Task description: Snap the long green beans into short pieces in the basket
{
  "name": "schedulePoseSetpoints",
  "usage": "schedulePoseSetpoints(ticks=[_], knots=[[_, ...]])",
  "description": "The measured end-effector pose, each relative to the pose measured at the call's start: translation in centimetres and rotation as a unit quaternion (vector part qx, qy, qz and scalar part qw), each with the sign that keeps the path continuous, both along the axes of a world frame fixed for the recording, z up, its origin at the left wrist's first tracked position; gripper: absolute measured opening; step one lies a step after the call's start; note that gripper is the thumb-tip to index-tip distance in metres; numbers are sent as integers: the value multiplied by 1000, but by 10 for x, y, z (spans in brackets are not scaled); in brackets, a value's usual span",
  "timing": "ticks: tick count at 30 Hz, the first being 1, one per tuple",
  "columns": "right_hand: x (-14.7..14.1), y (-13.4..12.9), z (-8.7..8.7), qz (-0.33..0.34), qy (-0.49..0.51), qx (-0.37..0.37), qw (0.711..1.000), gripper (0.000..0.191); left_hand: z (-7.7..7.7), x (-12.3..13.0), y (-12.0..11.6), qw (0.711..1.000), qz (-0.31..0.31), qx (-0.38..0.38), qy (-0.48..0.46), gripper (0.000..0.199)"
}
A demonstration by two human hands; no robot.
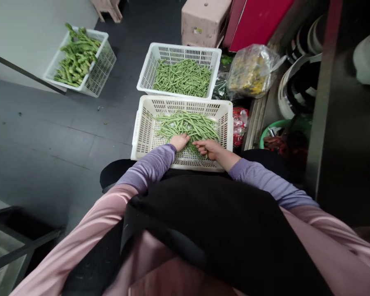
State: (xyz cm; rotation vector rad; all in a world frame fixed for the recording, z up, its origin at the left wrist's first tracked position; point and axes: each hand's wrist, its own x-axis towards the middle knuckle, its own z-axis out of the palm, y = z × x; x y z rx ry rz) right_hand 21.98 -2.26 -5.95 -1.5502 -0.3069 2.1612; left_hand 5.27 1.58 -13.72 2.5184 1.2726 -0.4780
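Observation:
Long green beans [185,122] lie in a loose heap inside the white slatted crate [144,144] at my lap. Both hands are down in this crate, a short gap apart. My left hand [180,142] is closed at the near side of the heap, its fingertips pinched on green beans. To its right, my right hand [209,148] is curled with the fingers closed, and green bean ends show beside and below it. Just beyond stands a second white crate [145,68], holding many short pieces of green bean [185,78].
A white crate [100,68] of thick green stalks [78,57] stands on the grey floor at left. Beyond the crates is a pink stool [203,22]. At right are a clear bag [251,72] of yellowish contents, a green basin [267,133] and a metal counter [323,107].

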Motion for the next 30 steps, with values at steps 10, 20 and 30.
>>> schedulePoseSetpoints(ticks=[10,20,30], knots=[[-5,-7,-19,33,41,111,992,30,59,14,-79,880,155,1,-449,21],[16,-8,9,215,75,247,942,26,105,-31,-48,680,425,-203,-562,33],[9,-17,23,170,138,241,945,25,124,-13,-22,648,449,-153,-596,33]])
